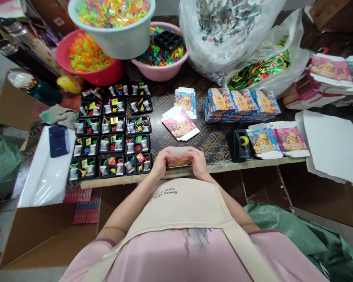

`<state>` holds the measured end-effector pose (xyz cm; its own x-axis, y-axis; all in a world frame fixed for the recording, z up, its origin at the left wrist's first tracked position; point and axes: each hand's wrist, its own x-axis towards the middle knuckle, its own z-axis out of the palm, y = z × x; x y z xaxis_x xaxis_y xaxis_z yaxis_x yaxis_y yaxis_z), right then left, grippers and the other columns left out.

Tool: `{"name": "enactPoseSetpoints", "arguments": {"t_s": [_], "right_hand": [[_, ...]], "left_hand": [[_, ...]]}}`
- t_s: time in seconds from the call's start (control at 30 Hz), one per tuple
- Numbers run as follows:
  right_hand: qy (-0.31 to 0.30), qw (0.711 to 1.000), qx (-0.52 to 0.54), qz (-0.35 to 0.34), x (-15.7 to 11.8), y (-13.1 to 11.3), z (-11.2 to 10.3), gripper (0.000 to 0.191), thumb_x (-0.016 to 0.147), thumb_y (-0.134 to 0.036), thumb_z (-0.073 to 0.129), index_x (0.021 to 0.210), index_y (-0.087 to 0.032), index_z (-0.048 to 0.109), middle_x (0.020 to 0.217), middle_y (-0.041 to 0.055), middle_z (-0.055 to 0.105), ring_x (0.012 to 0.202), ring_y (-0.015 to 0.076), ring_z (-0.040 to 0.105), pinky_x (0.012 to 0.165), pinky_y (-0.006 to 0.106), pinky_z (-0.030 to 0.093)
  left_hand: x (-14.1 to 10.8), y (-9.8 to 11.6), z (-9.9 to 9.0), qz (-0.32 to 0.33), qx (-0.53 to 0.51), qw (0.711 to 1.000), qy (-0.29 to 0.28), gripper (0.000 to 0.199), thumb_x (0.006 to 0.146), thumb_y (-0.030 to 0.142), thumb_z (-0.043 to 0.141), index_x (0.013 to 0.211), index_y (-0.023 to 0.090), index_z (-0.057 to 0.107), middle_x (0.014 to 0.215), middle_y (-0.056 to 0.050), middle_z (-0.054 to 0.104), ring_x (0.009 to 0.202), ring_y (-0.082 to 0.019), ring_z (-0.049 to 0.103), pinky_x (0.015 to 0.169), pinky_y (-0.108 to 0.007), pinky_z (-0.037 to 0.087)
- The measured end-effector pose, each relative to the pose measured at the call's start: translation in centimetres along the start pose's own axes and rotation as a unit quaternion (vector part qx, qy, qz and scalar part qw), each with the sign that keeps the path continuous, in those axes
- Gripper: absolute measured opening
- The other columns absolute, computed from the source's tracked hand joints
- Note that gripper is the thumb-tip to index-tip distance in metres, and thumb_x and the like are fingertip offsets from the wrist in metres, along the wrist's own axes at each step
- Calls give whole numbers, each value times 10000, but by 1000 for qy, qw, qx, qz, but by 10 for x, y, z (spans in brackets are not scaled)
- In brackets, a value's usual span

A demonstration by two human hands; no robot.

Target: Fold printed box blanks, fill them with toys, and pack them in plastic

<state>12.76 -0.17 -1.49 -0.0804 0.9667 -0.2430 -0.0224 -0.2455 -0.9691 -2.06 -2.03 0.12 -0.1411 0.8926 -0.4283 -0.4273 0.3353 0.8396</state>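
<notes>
Both my hands hold one small printed carton (179, 160) at the table's front edge, its pale flap side turned up toward me. My left hand (160, 163) is closed around its left end, and my right hand (199, 163) grips the right end. Just beyond them lie flat pink cartons (181, 124) and a blue flat carton (186, 101). To the left, rows of black compartment trays (112, 144) hold wrapped pieces and small colourful toys. Stacked blue boxes (241, 102) stand farther back on the right.
A black tape dispenser (238, 145) sits right of my hands, near more flat cartons (278, 140) and white sheets (335, 145). Tubs of small toys, a red one (117, 72) and a pale blue one (123, 43), line the back beside a plastic bag (191, 43). A phone (58, 141) lies left.
</notes>
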Motion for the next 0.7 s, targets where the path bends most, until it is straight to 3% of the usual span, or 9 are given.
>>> {"name": "enactPoseSetpoints", "arguments": {"t_s": [0.13,0.23,0.3,0.4,0.57,0.7], "right_hand": [[17,999,-8,-39,2,-11,5,287,746,-307,459,891,-218,690,933,60,762,956,266,683,901,419,522],[62,993,34,-98,0,-10,13,240,781,-325,428,796,-225,646,932,84,758,974,275,684,940,460,504],[84,987,34,-129,-2,-7,15,247,826,-389,444,753,-232,620,934,88,754,949,268,686,925,456,512],[89,986,5,-142,-5,-7,11,230,825,-462,583,800,-242,643,946,74,757,916,251,689,901,424,528],[33,988,-38,-144,-6,-18,-5,219,841,-455,665,883,-241,687,907,54,767,843,224,707,821,385,567],[-12,980,-76,-182,-3,-20,-21,196,882,-423,644,824,-245,701,944,55,780,899,226,728,860,404,579]], "left_hand": [[-5,8,5,68,4,998,-1,235,580,189,579,791,207,680,803,-3,711,762,-181,639,733,-303,510],[-11,4,13,173,-17,984,33,73,645,223,622,692,212,676,772,-18,726,816,-204,673,883,-370,516],[-14,1,14,211,-6,976,43,64,689,269,678,660,212,680,753,-21,732,814,-205,682,928,-389,506],[-14,3,9,194,41,980,32,159,689,333,781,735,202,704,807,-35,746,795,-200,688,864,-370,529],[-13,14,-4,137,103,985,-21,310,663,400,841,830,175,709,870,-80,754,821,-225,710,812,-378,562],[-14,10,-16,216,206,953,-52,215,749,407,785,800,203,742,951,-95,764,948,-250,721,982,-453,536]]}}
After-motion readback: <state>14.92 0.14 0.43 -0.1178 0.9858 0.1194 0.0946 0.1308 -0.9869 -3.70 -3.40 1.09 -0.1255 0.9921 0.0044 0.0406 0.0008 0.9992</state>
